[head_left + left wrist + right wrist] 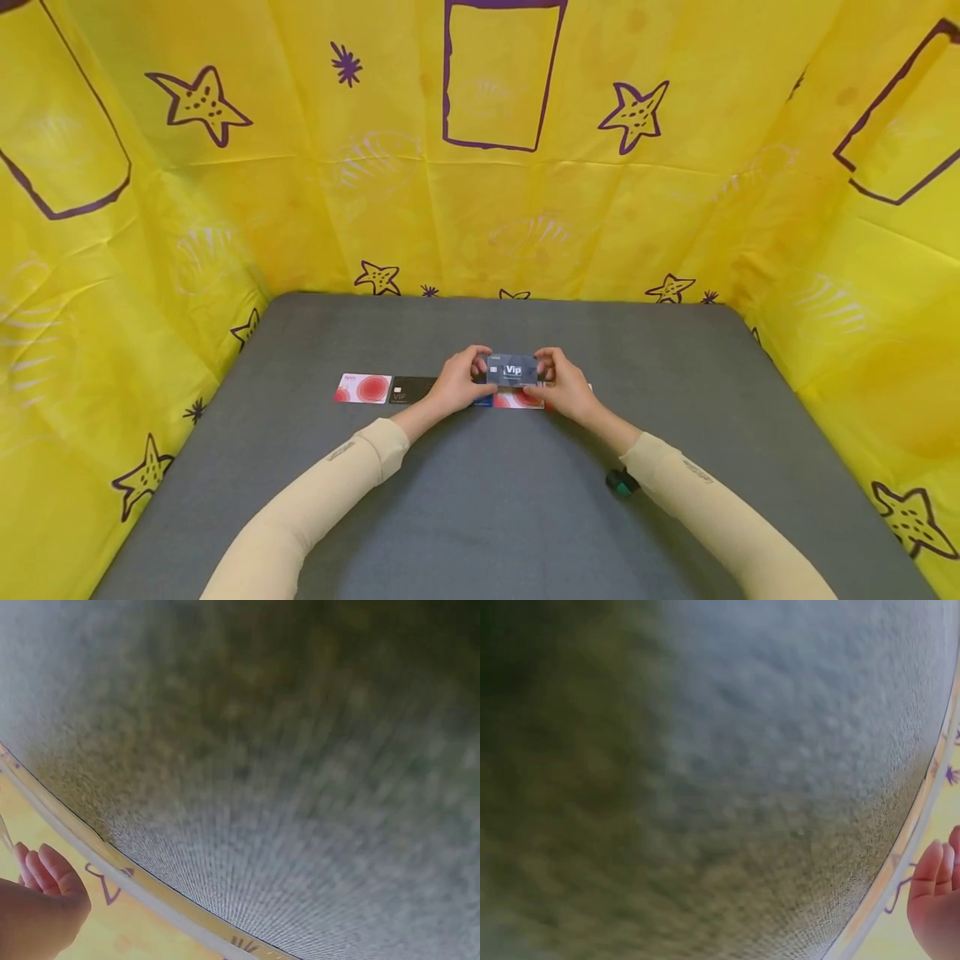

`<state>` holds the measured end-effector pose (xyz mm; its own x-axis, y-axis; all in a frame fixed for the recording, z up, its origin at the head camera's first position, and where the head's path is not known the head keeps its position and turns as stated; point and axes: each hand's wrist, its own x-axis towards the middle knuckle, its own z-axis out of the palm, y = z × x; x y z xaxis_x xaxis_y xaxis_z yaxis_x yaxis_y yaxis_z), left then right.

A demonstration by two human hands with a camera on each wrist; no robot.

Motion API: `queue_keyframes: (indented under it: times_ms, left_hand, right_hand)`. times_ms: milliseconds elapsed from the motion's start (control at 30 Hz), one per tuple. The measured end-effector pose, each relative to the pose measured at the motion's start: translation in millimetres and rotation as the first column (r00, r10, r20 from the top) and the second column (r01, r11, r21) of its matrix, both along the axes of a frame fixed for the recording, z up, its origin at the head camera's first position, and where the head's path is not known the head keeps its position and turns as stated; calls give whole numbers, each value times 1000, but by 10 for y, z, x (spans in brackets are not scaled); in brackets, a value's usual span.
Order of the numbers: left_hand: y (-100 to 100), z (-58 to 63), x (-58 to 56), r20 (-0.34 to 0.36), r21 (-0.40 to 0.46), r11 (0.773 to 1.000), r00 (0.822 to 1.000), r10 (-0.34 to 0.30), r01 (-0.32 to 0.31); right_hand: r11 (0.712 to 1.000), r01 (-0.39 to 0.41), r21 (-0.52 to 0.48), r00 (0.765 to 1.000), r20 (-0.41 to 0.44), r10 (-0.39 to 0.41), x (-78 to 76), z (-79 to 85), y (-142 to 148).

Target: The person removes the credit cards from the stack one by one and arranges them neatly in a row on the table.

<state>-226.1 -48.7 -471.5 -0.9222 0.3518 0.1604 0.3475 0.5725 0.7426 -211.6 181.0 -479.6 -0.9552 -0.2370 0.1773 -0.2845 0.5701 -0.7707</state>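
Note:
A dark blue-grey Vip card (512,370) is held up facing the head camera, above a row of other cards. My left hand (456,382) pinches its left end between thumb and fingers. At the opposite end my right hand (564,387) pinches it the same way. Below and behind it a white card with red circles (519,400) shows in part, with a sliver of a blue card (483,401) to its left. In the wrist views only part of the left hand (45,904) and of the right hand (937,900) appears, at the frame edges.
Farther left in the row lie another white card with red circles (362,388) and a black VIP card (411,389). A small black and green object (621,482) is by the right sleeve. Yellow patterned cloth (480,208) surrounds the grey table (480,517).

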Motion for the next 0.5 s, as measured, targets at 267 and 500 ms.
queue_keyframes:
  times_ms: [267, 500]
  left_hand:
    - [7, -11, 107, 14, 0, 1000, 1000, -12, 12]
    - [14, 12, 206, 14, -12, 999, 999, -36, 37]
  right_hand:
    - [1000, -10, 4, 1000, -18, 10, 108, -28, 56]
    - [999, -42, 0, 999, -16, 42, 208, -47, 125]
